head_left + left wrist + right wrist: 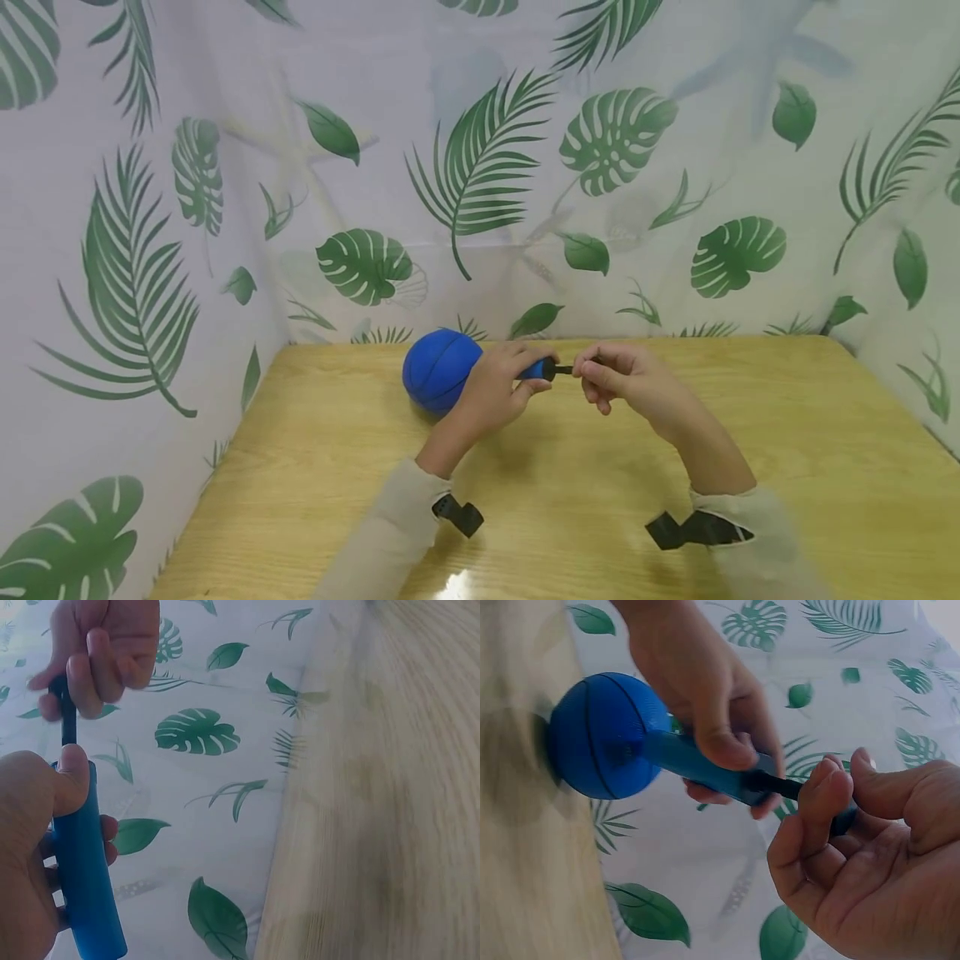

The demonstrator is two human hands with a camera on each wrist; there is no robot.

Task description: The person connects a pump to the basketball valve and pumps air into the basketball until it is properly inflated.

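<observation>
My left hand (489,385) grips the blue barrel of a hand pump (88,881), fingers round it and thumb near its open end. From that end a thin black rod (786,787) sticks out. My right hand (637,385) holds the black handle (844,822) at the rod's tip, between curled fingers and thumb. To the left, a blue ball (438,371) with dark seam lines sits on the table. The barrel's far end overlaps the ball in the right wrist view; the head view hides that end behind my left hand.
A light wood-grain table (315,483) lies under both arms. Behind and to the left hangs a white cloth (480,308) printed with green leaves. Each sleeve cuff carries a black wrist camera, one on the left (459,515) and one on the right (697,528).
</observation>
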